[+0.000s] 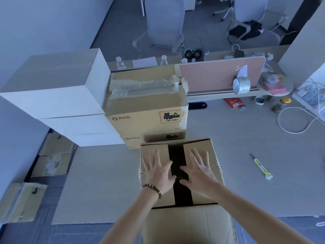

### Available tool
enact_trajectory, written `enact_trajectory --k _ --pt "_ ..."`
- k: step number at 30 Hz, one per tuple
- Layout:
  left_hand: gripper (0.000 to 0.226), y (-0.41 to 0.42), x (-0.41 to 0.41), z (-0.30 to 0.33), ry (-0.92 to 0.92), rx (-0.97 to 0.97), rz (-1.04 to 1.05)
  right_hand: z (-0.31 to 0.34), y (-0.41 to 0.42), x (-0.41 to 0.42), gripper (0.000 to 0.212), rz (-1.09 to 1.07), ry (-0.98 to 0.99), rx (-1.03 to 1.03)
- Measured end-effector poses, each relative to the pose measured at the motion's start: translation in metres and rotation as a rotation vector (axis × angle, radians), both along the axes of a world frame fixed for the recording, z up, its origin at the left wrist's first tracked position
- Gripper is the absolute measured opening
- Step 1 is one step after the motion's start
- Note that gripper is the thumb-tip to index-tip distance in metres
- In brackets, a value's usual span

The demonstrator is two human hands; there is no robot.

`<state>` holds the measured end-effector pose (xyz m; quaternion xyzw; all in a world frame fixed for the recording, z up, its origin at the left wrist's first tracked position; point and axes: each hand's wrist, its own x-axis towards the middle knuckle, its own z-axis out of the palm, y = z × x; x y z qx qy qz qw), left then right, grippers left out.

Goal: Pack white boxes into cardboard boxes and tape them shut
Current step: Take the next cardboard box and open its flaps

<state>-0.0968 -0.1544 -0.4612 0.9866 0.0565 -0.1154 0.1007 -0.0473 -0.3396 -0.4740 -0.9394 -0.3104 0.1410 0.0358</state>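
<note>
A cardboard box (202, 148) stands on the table right in front of me, its two inner flaps folded down with a dark gap between them. My left hand (159, 170) lies flat on the left flap, fingers spread. My right hand (199, 170) presses flat on the right flap. The near outer flap (190, 224) hangs toward me. Stacked white boxes (58, 103) sit at the left. A taped PICO cardboard box (147, 106) stands on another one behind my box. A roll of clear tape (241, 85) rests on the divider ledge.
A yellow utility knife (261, 166) lies on the table to the right. A white cable (299, 118), an orange packet (233, 102) and small items clutter the far right. More cardboard boxes (52, 155) sit on the floor at left. Office chairs (165, 23) stand beyond.
</note>
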Motion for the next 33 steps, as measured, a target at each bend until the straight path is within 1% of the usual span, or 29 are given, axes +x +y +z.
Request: enact_trajectory --k 3,6,9,12,16,19,23,27,30,33 --pt "0.057 -0.012 -0.013 -0.005 0.108 0.048 0.015 0.003 -0.001 -0.010 0.055 -0.044 0.003 -0.062" --pt "0.060 -0.017 -0.020 -0.002 0.141 0.076 0.046 0.009 -0.005 -0.014 0.052 -0.101 0.024 -0.031" --pt "0.059 -0.020 -0.022 0.007 0.118 0.056 0.078 0.017 -0.010 -0.017 0.051 -0.133 0.050 0.033" --pt "0.058 -0.022 -0.027 0.018 0.088 0.059 0.091 0.028 -0.013 -0.021 0.051 -0.127 0.065 0.048" --pt "0.060 -0.018 -0.032 0.033 0.072 0.070 0.098 0.048 -0.015 -0.026 0.051 -0.162 0.046 0.099" --pt "0.060 -0.016 -0.036 0.053 0.027 0.005 0.152 0.063 -0.019 -0.028 0.054 -0.224 0.120 0.163" --pt "0.055 -0.011 -0.046 0.081 -0.015 -0.152 0.267 0.082 -0.032 -0.025 0.055 -0.324 0.183 0.285" --pt "0.055 0.004 -0.057 0.097 -0.061 -0.169 0.330 0.104 -0.055 -0.021 0.062 -0.456 0.185 0.403" --pt "0.058 0.024 -0.065 0.098 -0.086 -0.177 0.393 0.111 -0.078 -0.009 0.071 -0.546 0.194 0.394" --pt "0.059 0.047 -0.072 0.092 -0.096 -0.131 0.464 0.108 -0.099 0.000 0.071 -0.583 0.175 0.335"
